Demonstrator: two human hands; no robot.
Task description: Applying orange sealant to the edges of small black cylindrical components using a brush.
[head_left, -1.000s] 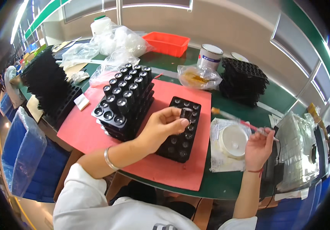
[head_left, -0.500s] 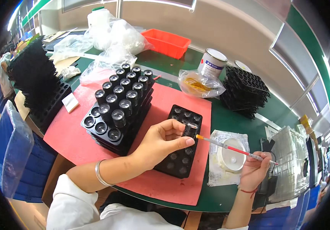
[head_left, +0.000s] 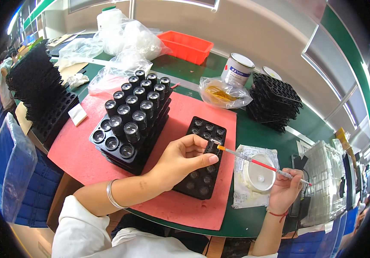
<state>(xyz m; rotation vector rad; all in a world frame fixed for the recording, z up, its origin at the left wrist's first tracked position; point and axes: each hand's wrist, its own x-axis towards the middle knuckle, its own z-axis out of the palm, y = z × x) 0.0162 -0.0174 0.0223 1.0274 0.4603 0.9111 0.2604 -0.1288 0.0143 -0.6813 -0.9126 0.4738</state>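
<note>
My left hand rests on a small black tray of round sockets and pinches a small clear lens-like part above it. My right hand holds a thin red-and-white brush, its orange tip almost touching that part. The small tray lies on a red mat. A shallow white dish sits on a plastic sheet just under the brush.
A stack of black trays with cylindrical lens pieces stands left of my hand. Empty black trays are stacked far right, more at left. A tin can, plastic bags, an orange bin line the back.
My right hand picked the brush up from beside the white dish and brought its tip to the part my left hand holds over the small tray.
</note>
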